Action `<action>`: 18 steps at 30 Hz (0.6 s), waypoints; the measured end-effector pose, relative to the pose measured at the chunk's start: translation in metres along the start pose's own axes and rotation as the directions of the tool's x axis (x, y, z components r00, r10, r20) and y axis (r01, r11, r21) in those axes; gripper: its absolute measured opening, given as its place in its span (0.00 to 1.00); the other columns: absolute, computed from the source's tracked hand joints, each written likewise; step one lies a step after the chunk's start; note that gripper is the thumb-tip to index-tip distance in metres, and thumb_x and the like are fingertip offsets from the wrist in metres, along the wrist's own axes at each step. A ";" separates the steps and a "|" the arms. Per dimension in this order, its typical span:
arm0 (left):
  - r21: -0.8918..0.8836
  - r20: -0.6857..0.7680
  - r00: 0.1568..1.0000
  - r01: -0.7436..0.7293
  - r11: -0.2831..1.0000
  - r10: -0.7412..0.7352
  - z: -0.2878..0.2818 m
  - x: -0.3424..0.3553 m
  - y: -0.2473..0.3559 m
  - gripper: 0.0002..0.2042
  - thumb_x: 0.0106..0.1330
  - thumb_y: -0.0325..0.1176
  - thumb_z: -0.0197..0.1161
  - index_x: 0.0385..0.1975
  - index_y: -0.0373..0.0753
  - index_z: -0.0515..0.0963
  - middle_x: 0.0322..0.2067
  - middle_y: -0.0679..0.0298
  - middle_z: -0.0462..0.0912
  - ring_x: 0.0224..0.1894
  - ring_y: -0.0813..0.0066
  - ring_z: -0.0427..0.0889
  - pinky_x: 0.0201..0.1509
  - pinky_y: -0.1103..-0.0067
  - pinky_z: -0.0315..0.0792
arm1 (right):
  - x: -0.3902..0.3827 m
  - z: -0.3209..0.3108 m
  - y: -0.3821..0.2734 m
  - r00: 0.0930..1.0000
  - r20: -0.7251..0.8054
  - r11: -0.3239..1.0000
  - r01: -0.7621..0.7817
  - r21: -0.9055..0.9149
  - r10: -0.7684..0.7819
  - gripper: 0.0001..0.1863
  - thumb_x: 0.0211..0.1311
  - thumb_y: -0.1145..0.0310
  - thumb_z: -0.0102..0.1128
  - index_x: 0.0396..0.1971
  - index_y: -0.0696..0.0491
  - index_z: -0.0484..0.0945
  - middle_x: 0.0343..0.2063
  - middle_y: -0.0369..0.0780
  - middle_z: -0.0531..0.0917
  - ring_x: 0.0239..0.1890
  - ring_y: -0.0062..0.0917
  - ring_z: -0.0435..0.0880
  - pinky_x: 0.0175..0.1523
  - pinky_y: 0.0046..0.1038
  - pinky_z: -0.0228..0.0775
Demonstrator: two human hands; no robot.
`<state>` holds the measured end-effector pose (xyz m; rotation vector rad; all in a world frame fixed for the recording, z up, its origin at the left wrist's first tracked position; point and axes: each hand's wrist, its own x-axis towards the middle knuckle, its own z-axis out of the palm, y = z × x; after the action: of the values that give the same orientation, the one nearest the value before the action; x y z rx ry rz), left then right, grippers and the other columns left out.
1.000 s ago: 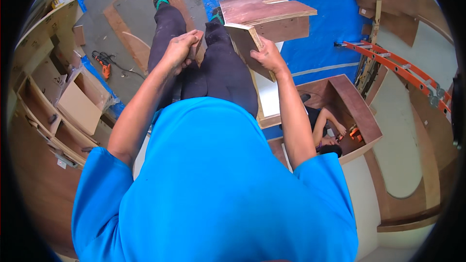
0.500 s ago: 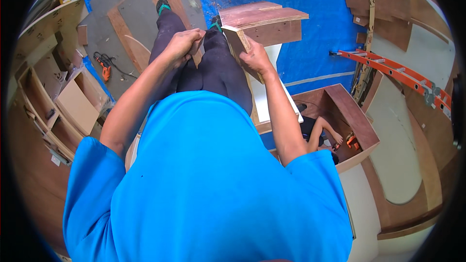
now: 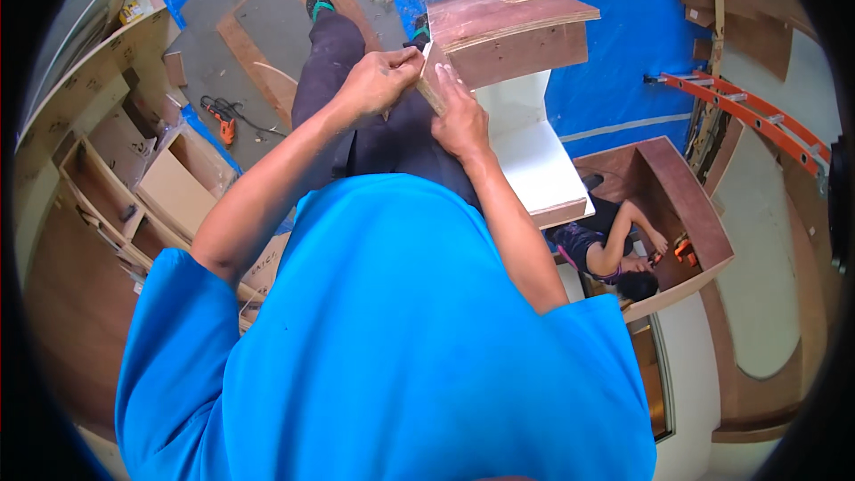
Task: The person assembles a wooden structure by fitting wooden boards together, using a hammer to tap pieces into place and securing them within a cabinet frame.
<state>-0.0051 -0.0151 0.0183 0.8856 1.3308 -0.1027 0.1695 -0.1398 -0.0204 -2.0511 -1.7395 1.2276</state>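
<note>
My left hand (image 3: 383, 80) is closed at the near corner of a plywood board (image 3: 427, 85), above my dark-clad legs; whether the small wooden piece seen earlier is in it is hidden. My right hand (image 3: 459, 120) grips the board's edge, fingers along it, just below and right of my left hand. Beyond the board, layered curved plywood (image 3: 508, 27) rests on an upright plywood piece. A white-faced panel structure (image 3: 534, 169) with a plywood edge stands right of my right hand.
A person (image 3: 614, 249) crouches in an open plywood box (image 3: 677, 160) at right, beside an orange tool (image 3: 684, 251). An orange ladder (image 3: 739, 102) and leaning panels (image 3: 757, 18) are farther right. A corded orange tool (image 3: 223, 129) lies left on the floor, near wooden shelving (image 3: 116, 196).
My left hand has moved right to the board's corner, and the board with my right hand has shifted leftward toward it and changed angle. More of the white panel and the crouching person now shows.
</note>
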 end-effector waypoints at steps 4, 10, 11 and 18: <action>0.012 0.154 0.984 0.087 0.996 -0.087 -0.013 0.005 0.014 0.27 0.70 0.39 0.57 0.66 0.32 0.75 0.38 0.65 0.84 0.35 0.81 0.78 0.43 0.82 0.74 | 0.000 0.001 -0.005 0.999 0.026 0.998 -0.024 -0.061 0.026 0.43 0.50 0.74 0.64 0.72 0.47 0.66 0.70 0.45 0.73 0.69 0.47 0.73 0.69 0.43 0.71; 0.041 0.087 0.996 -0.024 0.999 0.021 0.010 0.096 -0.024 0.27 0.72 0.40 0.59 0.65 0.28 0.74 0.30 0.69 0.80 0.28 0.84 0.73 0.32 0.82 0.70 | -0.004 -0.001 -0.014 0.990 0.078 0.992 -0.109 -0.069 0.114 0.46 0.45 0.77 0.64 0.72 0.48 0.66 0.71 0.46 0.71 0.70 0.48 0.72 0.69 0.43 0.70; 0.036 0.093 0.996 -0.004 0.999 0.000 0.013 0.113 -0.027 0.26 0.72 0.40 0.60 0.64 0.28 0.75 0.29 0.68 0.81 0.28 0.84 0.73 0.32 0.81 0.71 | -0.002 -0.002 -0.012 0.991 0.085 0.992 -0.099 -0.078 0.106 0.46 0.45 0.77 0.65 0.72 0.47 0.66 0.71 0.46 0.71 0.70 0.48 0.72 0.69 0.43 0.70; 0.203 0.083 0.996 -0.004 0.979 -0.013 -0.001 0.061 -0.012 0.25 0.73 0.48 0.60 0.64 0.39 0.78 0.32 0.52 0.85 0.32 0.73 0.83 0.42 0.74 0.77 | 0.001 -0.002 -0.012 0.986 0.100 0.988 -0.122 -0.096 0.131 0.47 0.46 0.76 0.65 0.73 0.47 0.65 0.72 0.46 0.70 0.70 0.49 0.71 0.69 0.46 0.70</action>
<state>0.0047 0.0020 -0.0402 1.0394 1.2585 -0.2812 0.1625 -0.1343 -0.0122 -2.2163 -1.7637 1.3412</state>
